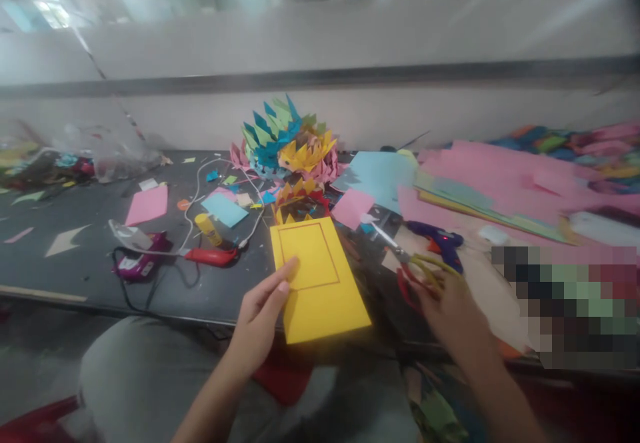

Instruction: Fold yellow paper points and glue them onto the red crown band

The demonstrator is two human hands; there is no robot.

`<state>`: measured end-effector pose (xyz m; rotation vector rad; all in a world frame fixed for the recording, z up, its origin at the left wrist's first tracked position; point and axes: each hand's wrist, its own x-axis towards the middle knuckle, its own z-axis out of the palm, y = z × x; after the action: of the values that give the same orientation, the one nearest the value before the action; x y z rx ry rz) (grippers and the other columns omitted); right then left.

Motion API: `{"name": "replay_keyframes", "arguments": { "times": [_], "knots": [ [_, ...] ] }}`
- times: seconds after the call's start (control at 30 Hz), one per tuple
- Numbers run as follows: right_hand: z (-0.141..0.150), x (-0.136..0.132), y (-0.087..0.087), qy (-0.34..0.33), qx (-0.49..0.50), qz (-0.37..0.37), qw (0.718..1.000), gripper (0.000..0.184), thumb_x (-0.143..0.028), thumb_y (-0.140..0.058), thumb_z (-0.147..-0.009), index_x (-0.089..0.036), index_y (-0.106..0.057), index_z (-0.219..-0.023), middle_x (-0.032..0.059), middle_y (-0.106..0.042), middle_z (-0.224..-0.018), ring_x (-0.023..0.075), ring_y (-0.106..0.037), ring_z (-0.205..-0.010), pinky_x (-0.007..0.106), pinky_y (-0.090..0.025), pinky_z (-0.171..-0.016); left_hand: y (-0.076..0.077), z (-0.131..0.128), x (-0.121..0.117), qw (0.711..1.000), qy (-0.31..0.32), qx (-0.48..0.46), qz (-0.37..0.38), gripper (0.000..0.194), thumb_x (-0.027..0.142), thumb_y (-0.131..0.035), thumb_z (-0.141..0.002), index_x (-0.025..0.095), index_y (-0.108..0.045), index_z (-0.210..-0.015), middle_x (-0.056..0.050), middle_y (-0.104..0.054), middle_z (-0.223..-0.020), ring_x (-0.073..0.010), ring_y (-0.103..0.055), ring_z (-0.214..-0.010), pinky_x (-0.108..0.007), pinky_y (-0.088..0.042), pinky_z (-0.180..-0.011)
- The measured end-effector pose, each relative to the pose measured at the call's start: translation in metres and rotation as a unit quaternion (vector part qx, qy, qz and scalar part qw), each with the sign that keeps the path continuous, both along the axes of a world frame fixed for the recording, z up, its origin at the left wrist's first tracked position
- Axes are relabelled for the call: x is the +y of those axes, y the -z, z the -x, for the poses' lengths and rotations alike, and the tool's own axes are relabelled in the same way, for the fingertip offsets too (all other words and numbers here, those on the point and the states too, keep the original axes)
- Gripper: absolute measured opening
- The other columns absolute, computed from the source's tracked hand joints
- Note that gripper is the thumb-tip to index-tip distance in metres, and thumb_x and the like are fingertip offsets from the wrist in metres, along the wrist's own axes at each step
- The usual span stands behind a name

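My left hand point(263, 316) pinches the left edge of a yellow paper sheet point(320, 310), its thumb on top. A brown rectangle outline is drawn on the sheet's upper part. The sheet is held up above the front edge of the dark table point(190, 303). In my right hand point(447, 303) is a pair of scissors point(415, 260) with red and yellow-green handles. Their blades point up and left, apart from the yellow sheet. A blue glue gun point(435, 236) with a small red light lies just beyond the scissors.
Folded paper crowns point(285, 136) are piled at the back. Pink sheets point(480, 170) and a light blue sheet point(383, 176) lie right. On the left are a glue stick point(207, 230), a red-handled tool point(213, 256) with a cord, a purple device point(143, 260) and paper scraps.
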<state>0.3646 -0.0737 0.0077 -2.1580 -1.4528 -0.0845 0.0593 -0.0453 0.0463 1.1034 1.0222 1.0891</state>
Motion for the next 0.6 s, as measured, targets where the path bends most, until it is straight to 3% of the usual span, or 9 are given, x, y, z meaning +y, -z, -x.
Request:
{"name": "replay_keyframes", "arguments": {
  "times": [0.07,0.17,0.23,0.3,0.37,0.43,0.53,0.6],
  "knots": [
    [0.008,-0.001,-0.012,0.038,0.052,-0.009,0.998,0.048,-0.053,-0.045,-0.079,-0.016,-0.050,-0.109,0.0189,-0.060,-0.097,0.0341,-0.060,-0.080,0.048,-0.048,-0.067,0.001,0.000,-0.002,1.000,-0.009,0.002,-0.002,0.041,0.039,-0.061,-0.081,0.021,-0.061,-0.118,-0.007,-0.057,-0.128,-0.0223,-0.055,-0.115,-0.031,-0.047,-0.095],
    [0.023,-0.005,-0.027,0.008,0.186,-0.073,0.980,0.051,-0.053,-0.056,-0.073,-0.021,-0.047,-0.111,0.0106,-0.059,-0.092,0.0278,-0.060,-0.077,0.043,-0.050,-0.068,0.003,0.000,-0.003,0.998,-0.053,0.018,-0.031,0.039,0.035,-0.064,-0.080,0.022,-0.063,-0.116,-0.006,-0.062,-0.121,-0.0200,-0.059,-0.109,-0.029,-0.049,-0.092],
    [0.037,-0.011,-0.032,-0.051,0.312,-0.093,0.944,0.050,-0.049,-0.062,-0.070,-0.024,-0.048,-0.110,0.0052,-0.058,-0.085,0.0221,-0.059,-0.072,0.035,-0.051,-0.061,0.003,-0.002,-0.003,0.993,-0.098,0.020,-0.057,0.036,0.033,-0.065,-0.079,0.021,-0.065,-0.113,-0.006,-0.064,-0.118,-0.0189,-0.059,-0.108,-0.027,-0.048,-0.094],
    [0.055,-0.021,-0.034,-0.122,0.446,-0.071,0.884,0.044,-0.046,-0.064,-0.072,-0.027,-0.051,-0.110,0.0011,-0.056,-0.077,0.0161,-0.056,-0.060,0.027,-0.049,-0.049,0.001,-0.006,-0.004,0.986,-0.141,0.022,-0.083,0.037,0.031,-0.065,-0.079,0.020,-0.064,-0.114,-0.006,-0.063,-0.119,-0.0190,-0.059,-0.109,-0.027,-0.048,-0.094],
    [0.074,-0.034,-0.030,-0.183,0.548,-0.047,0.815,0.045,-0.046,-0.068,-0.068,-0.029,-0.056,-0.108,0.0007,-0.056,-0.075,0.0140,-0.054,-0.055,0.024,-0.047,-0.043,-0.003,-0.011,-0.006,0.978,-0.176,0.026,-0.106,0.039,0.029,-0.066,-0.078,0.022,-0.062,-0.116,-0.005,-0.062,-0.121,-0.0189,-0.058,-0.110,-0.026,-0.050,-0.092],
    [0.092,-0.048,-0.020,-0.215,0.606,-0.018,0.766,0.041,-0.049,-0.065,-0.070,-0.028,-0.060,-0.105,0.0036,-0.059,-0.076,0.0158,-0.056,-0.055,0.026,-0.047,-0.042,-0.008,-0.016,-0.010,0.971,-0.199,0.036,-0.131,0.042,0.027,-0.068,-0.077,0.024,-0.060,-0.118,-0.003,-0.061,-0.123,-0.0186,-0.058,-0.112,-0.025,-0.051,-0.091],
    [0.114,-0.060,0.002,-0.222,0.622,0.057,0.749,0.035,-0.050,-0.052,-0.079,-0.030,-0.061,-0.106,0.0069,-0.064,-0.080,0.0188,-0.060,-0.059,0.028,-0.047,-0.042,-0.012,-0.020,-0.014,0.953,-0.239,0.061,-0.174,0.047,0.026,-0.068,-0.076,0.026,-0.056,-0.122,-0.002,-0.061,-0.123,-0.0191,-0.059,-0.110,-0.027,-0.052,-0.090],
    [0.126,-0.060,0.018,-0.234,0.617,0.083,0.747,0.033,-0.053,-0.047,-0.080,-0.030,-0.065,-0.095,0.0048,-0.061,-0.066,0.0186,-0.057,-0.050,0.029,-0.046,-0.039,-0.012,-0.021,-0.016,0.936,-0.277,0.077,-0.201,0.050,0.025,-0.067,-0.077,0.028,-0.053,-0.125,0.000,-0.061,-0.123,-0.0186,-0.061,-0.105,-0.028,-0.055,-0.086]
  ]
}}
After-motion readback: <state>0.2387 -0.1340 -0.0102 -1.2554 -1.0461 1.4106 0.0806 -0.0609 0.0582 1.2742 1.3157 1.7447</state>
